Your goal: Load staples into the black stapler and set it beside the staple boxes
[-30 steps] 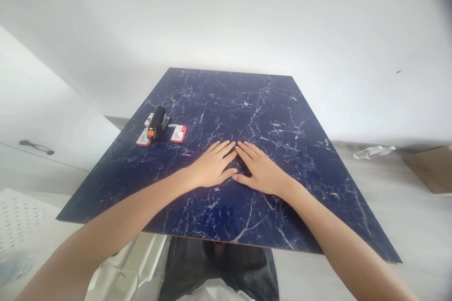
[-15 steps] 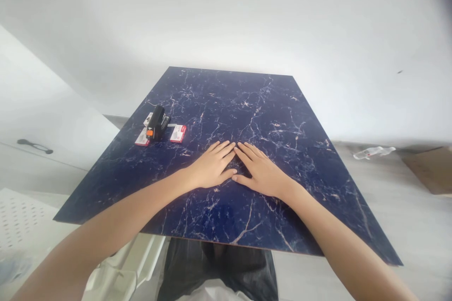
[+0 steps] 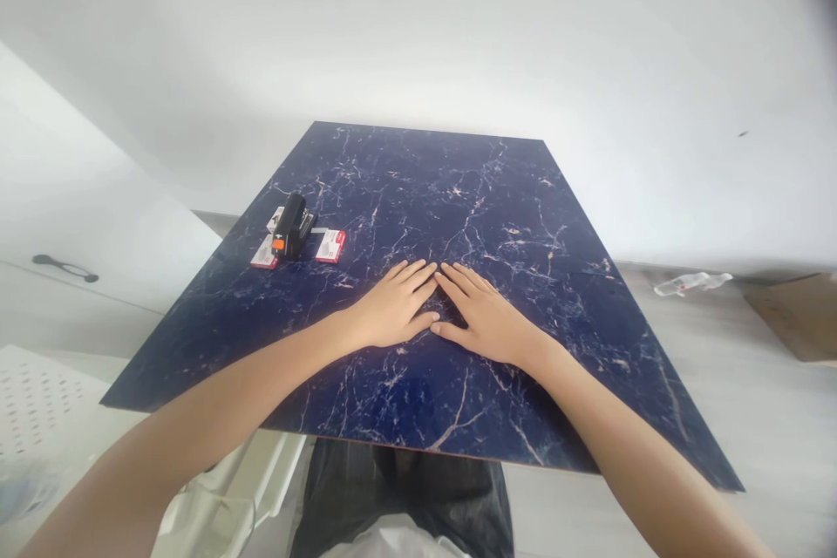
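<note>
The left hand (image 3: pixel 396 305) and right hand (image 3: pixel 484 314) are lying palm down on the desk (image 3: pixel 418 183), opened out with fingers slightly apart, holding nothing, their tips coming together. The black stapler (image 3: pixel 292 227) is sitting well apart from them, beyond the left hand and farther left. A red-and-white box (image 3: pixel 331 246) is resting between stapler and left hand; another small box (image 3: pixel 263 254) is lying at the stapler's left side.

There are two hands (image 3: pixel 396 305) (image 3: pixel 487 314), one stapler (image 3: pixel 292 222), two red-edged boxes (image 3: pixel 330 246) (image 3: pixel 262 252), one table (image 3: pixel 418 192)
</note>
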{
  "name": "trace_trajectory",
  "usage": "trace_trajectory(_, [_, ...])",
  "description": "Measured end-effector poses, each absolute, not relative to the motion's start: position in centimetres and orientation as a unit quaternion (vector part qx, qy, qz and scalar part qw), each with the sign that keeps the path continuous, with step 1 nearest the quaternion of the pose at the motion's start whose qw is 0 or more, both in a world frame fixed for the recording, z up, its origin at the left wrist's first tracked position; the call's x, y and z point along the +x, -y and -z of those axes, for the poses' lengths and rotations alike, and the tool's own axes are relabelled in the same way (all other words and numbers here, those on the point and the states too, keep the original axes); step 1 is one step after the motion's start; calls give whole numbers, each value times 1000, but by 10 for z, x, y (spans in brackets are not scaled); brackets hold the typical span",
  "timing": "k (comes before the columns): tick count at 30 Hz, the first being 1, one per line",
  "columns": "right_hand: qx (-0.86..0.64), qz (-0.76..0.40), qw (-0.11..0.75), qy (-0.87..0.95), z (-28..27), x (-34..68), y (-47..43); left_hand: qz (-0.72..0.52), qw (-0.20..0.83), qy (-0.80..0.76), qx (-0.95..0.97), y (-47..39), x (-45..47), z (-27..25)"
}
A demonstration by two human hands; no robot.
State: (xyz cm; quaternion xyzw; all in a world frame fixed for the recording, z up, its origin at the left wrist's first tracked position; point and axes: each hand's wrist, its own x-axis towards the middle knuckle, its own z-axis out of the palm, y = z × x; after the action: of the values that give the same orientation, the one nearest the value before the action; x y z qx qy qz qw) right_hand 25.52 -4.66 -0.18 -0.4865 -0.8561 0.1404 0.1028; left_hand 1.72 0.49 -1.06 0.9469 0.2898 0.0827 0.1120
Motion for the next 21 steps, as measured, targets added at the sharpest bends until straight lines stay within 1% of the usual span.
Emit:
trace_trajectory(9, [-492, -141, 93, 854, 0, 254, 47, -61, 101, -295, 948, -3, 19, 7])
trace_trajectory(17, [-489, -139, 99, 855, -1, 254, 47, -82, 106, -292, 947, -4, 18, 10])
trace_trajectory(21, [-490, -139, 93, 855, 0, 254, 47, -72, 104, -293, 948, -4, 18, 9])
